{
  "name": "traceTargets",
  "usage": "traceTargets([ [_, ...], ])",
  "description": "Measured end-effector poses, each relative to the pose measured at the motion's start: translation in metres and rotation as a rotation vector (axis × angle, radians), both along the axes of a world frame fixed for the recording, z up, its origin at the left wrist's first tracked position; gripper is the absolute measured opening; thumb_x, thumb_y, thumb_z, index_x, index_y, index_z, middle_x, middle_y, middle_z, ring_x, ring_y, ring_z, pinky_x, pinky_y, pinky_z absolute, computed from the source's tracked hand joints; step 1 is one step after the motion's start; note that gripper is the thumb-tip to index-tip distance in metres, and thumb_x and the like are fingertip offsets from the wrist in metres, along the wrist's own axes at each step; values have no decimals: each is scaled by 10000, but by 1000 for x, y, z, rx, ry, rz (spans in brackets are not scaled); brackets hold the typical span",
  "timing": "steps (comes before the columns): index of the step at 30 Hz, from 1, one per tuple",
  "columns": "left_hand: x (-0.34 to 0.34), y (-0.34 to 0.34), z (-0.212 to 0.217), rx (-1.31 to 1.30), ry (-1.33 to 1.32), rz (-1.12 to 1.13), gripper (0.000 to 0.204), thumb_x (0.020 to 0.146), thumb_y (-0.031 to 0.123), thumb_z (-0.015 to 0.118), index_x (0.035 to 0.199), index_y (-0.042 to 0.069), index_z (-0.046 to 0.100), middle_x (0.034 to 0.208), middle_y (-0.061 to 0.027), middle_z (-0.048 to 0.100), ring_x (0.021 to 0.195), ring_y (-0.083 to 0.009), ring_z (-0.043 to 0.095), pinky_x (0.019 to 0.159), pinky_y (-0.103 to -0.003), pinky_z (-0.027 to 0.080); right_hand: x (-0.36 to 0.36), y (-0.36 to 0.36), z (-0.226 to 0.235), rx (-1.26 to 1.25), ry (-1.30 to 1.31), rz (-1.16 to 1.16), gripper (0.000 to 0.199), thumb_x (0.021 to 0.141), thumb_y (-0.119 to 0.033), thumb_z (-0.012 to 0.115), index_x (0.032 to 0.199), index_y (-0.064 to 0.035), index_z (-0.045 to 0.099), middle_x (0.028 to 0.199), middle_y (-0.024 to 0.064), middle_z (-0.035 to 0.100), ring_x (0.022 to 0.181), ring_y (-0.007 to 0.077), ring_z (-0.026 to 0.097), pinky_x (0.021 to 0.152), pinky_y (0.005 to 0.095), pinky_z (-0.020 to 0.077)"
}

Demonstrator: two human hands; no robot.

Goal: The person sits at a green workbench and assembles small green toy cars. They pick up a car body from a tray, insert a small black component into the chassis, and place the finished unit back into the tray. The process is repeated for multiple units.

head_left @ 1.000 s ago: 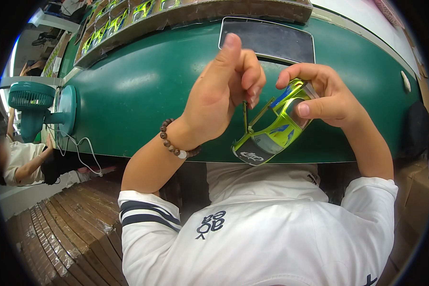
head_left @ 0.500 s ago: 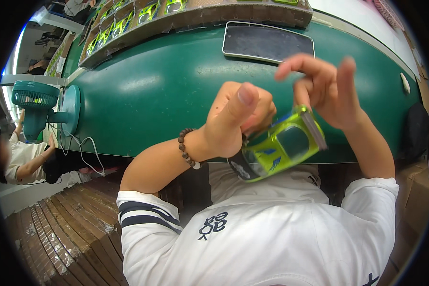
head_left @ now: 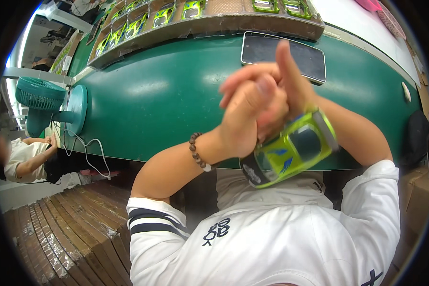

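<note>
A bright yellow-green toy car body shell [head_left: 296, 163] with blue markings and a black end hangs tilted just above the table's near edge. My left hand [head_left: 250, 112], a beaded bracelet at its wrist, is closed and grips the shell's far side; its fingertips are hidden. Against that fist lies my right hand [head_left: 293, 81], slightly blurred, its thumb raised and its fingers stretched across the left one. I see nothing held in the right hand, though part of it is covered.
On the green table [head_left: 152, 105] a phone-like dark tablet [head_left: 293, 55] lies beyond my hands. A divided cardboard tray [head_left: 214, 26] of similar shells stands at the back. To the left are a teal fan [head_left: 76, 112] with a white cable, stacked cardboard [head_left: 71, 229] and another person [head_left: 26, 159].
My right hand has moved left from beside the shell onto my left fist. The shell stays in the left hand. The whole view has shifted slightly.
</note>
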State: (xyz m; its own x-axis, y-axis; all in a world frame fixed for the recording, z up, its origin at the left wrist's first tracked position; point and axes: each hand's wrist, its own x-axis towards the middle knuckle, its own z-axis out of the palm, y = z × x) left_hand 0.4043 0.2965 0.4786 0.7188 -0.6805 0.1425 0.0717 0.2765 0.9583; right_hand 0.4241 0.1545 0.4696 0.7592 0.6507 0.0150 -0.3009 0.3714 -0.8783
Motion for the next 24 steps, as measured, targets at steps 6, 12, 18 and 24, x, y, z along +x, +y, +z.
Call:
traceTargets([
  [6,25,-2,-14,-34,-486,527,702,866,718,214,889,66,473,572,-5,391,469,-88,294,465,-202,245,-26,-41,8,-140,13,-271,631,860,-461,557,1267,7,438,998,120,607,817,169,615,670,302,525],
  [12,36,1,-17,-34,-250,324,709,904,643,224,1215,35,414,1014,-117,541,749,-145,475,697,-261,389,-30,-63,5,-192,28,-311,454,722,-37,747,1117,19,531,817,93,610,725,162,627,638,309,562],
  [18,41,-1,-19,-109,146,-41,631,945,570,290,1212,24,461,1107,-111,551,1007,-166,516,906,-315,382,-27,-74,1,32,-160,-345,232,752,-52,730,891,-12,549,784,107,606,708,199,630,653,344,560],
  [24,36,3,-24,-138,372,-337,663,940,590,259,1220,47,518,1076,-161,613,881,-216,639,713,-321,541,-25,-77,-1,141,-152,-272,214,785,-95,709,872,-30,524,827,147,624,721,226,640,644,334,536],
])
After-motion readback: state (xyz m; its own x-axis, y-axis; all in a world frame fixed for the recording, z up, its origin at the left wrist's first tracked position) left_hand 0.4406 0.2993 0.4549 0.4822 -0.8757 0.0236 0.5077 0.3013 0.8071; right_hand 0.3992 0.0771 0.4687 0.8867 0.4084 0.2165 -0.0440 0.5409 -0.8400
